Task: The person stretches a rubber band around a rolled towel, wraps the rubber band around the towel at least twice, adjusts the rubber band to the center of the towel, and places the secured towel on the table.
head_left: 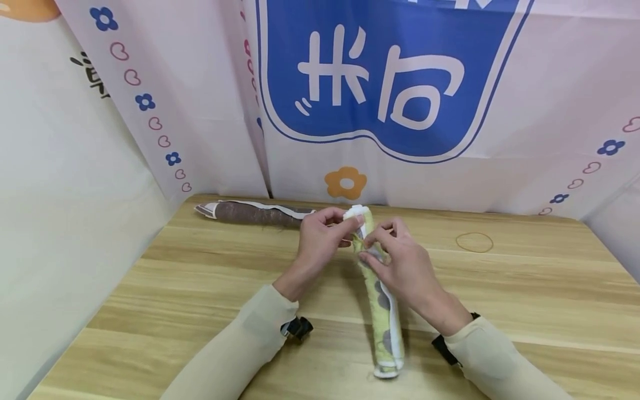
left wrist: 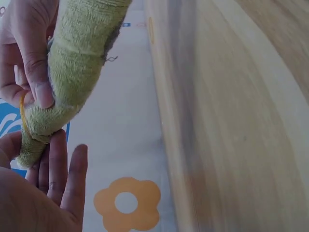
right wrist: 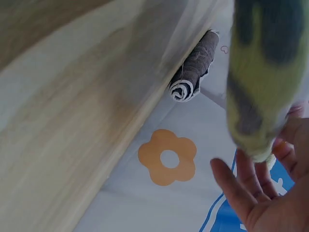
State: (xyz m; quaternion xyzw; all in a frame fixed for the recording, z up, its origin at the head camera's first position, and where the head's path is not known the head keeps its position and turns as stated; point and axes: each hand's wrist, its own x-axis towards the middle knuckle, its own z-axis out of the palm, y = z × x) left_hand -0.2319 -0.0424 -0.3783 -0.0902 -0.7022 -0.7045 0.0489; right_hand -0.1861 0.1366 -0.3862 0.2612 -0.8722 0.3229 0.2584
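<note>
A rolled towel (head_left: 382, 311), green-yellow with grey spots and white edges, slants up from the table between both hands. My left hand (head_left: 320, 236) pinches its far end between thumb and fingers, the other fingers extended in the left wrist view. My right hand (head_left: 407, 264) is just below, thumb against the roll. A yellow rubber band (left wrist: 22, 113) wraps the towel near its narrow tip and runs taut to the right hand's fingertips, which pinch it. In the right wrist view, the towel hides part of the hands.
A brown rolled towel (head_left: 255, 214) with white edging lies along the table's back edge, left of the hands. Another rubber band (head_left: 474, 242) lies flat on the wooden table (head_left: 525, 311) at right. A printed cloth (head_left: 215, 111) hangs right behind the table.
</note>
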